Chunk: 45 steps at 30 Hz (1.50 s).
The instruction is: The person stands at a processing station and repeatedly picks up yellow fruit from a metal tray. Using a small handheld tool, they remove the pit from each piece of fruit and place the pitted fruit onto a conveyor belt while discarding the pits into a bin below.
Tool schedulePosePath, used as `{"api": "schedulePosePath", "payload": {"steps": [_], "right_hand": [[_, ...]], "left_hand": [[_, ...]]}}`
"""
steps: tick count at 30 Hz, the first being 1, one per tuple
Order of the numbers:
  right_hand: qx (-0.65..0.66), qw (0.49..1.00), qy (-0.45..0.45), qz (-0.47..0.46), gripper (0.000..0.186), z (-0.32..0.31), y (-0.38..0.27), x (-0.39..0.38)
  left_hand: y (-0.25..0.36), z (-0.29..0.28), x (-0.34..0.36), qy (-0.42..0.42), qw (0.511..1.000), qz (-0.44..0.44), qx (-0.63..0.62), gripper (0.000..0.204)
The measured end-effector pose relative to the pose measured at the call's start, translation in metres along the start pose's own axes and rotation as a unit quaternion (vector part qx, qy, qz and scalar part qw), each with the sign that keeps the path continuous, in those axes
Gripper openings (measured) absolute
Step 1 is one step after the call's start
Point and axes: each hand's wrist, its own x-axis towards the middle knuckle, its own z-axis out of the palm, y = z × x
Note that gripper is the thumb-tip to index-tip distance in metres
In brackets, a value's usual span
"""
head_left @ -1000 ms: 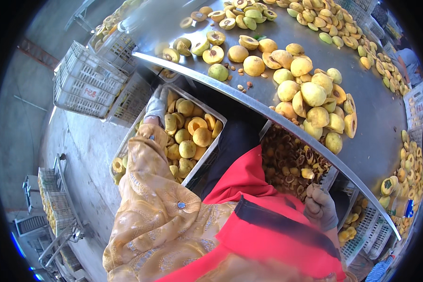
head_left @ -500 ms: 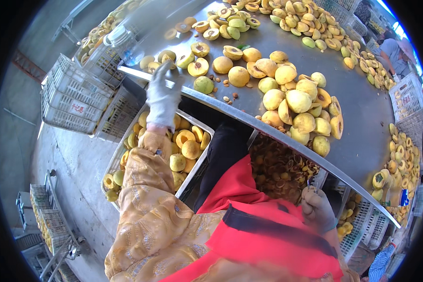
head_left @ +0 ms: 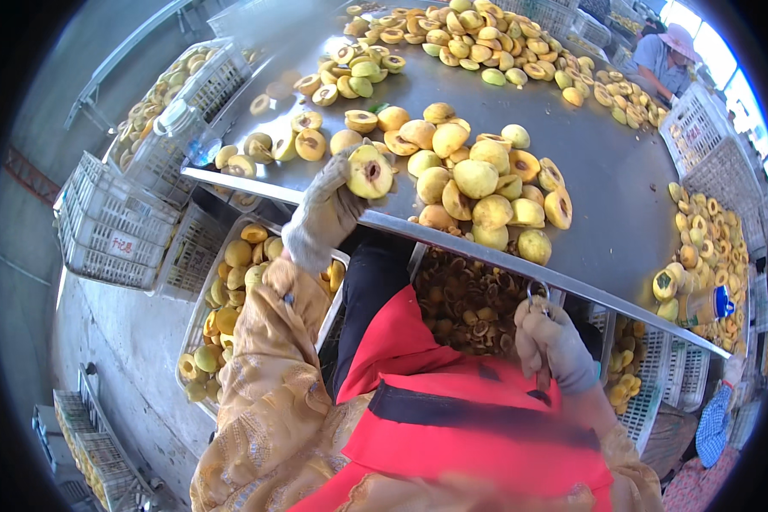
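Observation:
My left hand (head_left: pixel 320 213), in a pale work glove, is closed around a yellow peach half (head_left: pixel 370 173) just above the near edge of the metal table (head_left: pixel 606 200). Its cut face is turned up, with a reddish-brown centre; I cannot tell whether the stone is still in it. Lower right, my gloved right hand (head_left: pixel 561 348) grips a small hand tool with a metal loop (head_left: pixel 537 289) at its top end. Whole and halved peaches (head_left: pixel 475 178) are heaped on the table right of my left hand. Cut halves (head_left: pixel 310 144) lie behind it.
A crate of peach halves (head_left: pixel 216 294) stands below my left forearm. Under the table edge a bin holds brown scraps (head_left: pixel 469 303). White crates (head_left: pixel 115 230) are stacked at left. A plastic jar (head_left: pixel 704 305) lies far right. Another person (head_left: pixel 664 60) sits at the far right.
My left hand, earlier reaching over the left table edge with fingers apart, has come right and now holds a peach half. My right hand has risen, showing the tool's loop. The view has shifted.

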Motion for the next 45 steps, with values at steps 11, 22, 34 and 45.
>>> {"api": "schedulePosePath", "payload": {"steps": [11, 22, 34, 45], "right_hand": [[-0.331, 0.907, -0.059, -0.255, 0.025, 0.048, -0.024, 0.034], [-0.647, 0.538, 0.067, -0.536, 0.026, 0.038, -0.021, 0.04], [-0.749, 0.449, 0.025, -0.486, 0.02, 0.035, -0.022, 0.036], [-0.166, 0.979, -0.115, -0.026, 0.025, 0.062, -0.004, 0.038]], "left_hand": [[-0.061, 0.108, -0.062, 0.074, 0.989, -0.08, -0.097, 0.076], [-0.037, 0.131, -0.074, 0.071, 0.957, -0.148, 0.238, 0.084], [-0.051, 0.08, -0.07, -0.014, 0.899, -0.185, 0.397, 0.064], [-0.101, 0.115, -0.073, 0.118, 0.89, 0.149, 0.415, 0.047]]}}
